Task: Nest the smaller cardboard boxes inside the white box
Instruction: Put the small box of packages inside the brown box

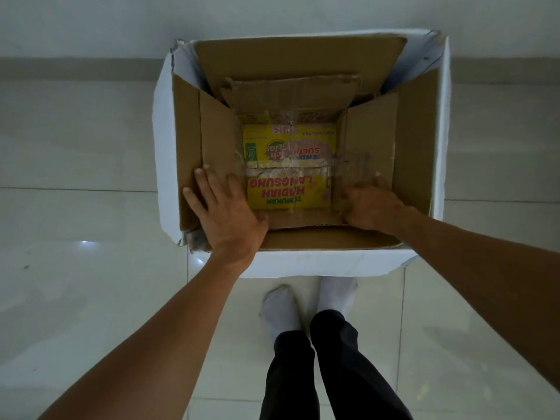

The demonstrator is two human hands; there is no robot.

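Observation:
A large white box (pixel 321 263) stands open on the floor in front of my feet. A brown cardboard box (pixel 372 134) sits inside it with its flaps spread against the white walls. At the bottom lies a yellow printed box (pixel 288 192) with red lettering. My left hand (pixel 225 212) rests flat, fingers spread, on the brown box's left flap. My right hand (pixel 372 207) presses on the right flap, fingers pointing down into the box. Neither hand grips anything.
Glossy pale floor tiles (pixel 91 237) surround the box. A light wall (pixel 91 22) runs behind it. My feet in white socks (pixel 281 307) stand just below the white box's near edge.

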